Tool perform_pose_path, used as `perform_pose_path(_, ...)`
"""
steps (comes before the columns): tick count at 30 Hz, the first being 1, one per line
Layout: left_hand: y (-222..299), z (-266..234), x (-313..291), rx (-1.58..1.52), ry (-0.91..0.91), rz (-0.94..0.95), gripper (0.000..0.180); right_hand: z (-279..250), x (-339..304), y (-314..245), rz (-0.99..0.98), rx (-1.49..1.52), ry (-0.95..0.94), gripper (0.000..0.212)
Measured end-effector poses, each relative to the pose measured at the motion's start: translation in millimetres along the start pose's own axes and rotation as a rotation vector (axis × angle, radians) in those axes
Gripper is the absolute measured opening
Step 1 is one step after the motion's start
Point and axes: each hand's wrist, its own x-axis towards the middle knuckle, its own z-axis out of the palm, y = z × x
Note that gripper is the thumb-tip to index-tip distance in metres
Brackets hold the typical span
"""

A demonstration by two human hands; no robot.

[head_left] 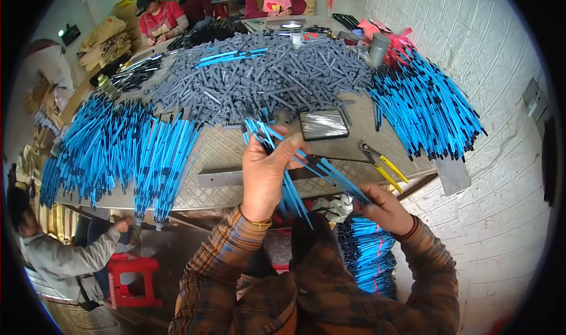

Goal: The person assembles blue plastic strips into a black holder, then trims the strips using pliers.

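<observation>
My left hand [265, 167] is closed around a loose bunch of thin blue rods with dark ends, held up over the table's near edge. Some of its rods [288, 190] hang down below the fingers. Lower and to the right, my right hand [384, 210] pinches the ends of a few more blue rods [336, 177], which slant up toward the left hand. Just beyond the hands lies a shallow black tray [302, 128] of thin silvery pins. Pliers with yellow handles [386, 168] rest on the table, right of the left hand.
A large heap of grey plastic pieces [253, 78] covers the table's middle. Stacks of blue rods lie at left [100, 146] and right [424, 105]. More bundles [374, 255] stand below the edge. Several people work nearby; a red stool [132, 282] is at lower left.
</observation>
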Motion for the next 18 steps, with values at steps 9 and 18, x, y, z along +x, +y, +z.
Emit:
perform_pose_path(9, -0.2, -4.2, -11.0, -0.052, -0.122, -0.052, 0.028, 13.3, -4.9, 13.5, 0.060, 0.020, 0.212, 0.012)
perform_pose_path(18, 15.3, 1.5, -15.2, -0.579, -0.224, -0.244, 0.049, 13.8, -6.4, 7.5, 0.411, 0.629, -0.002, 0.005)
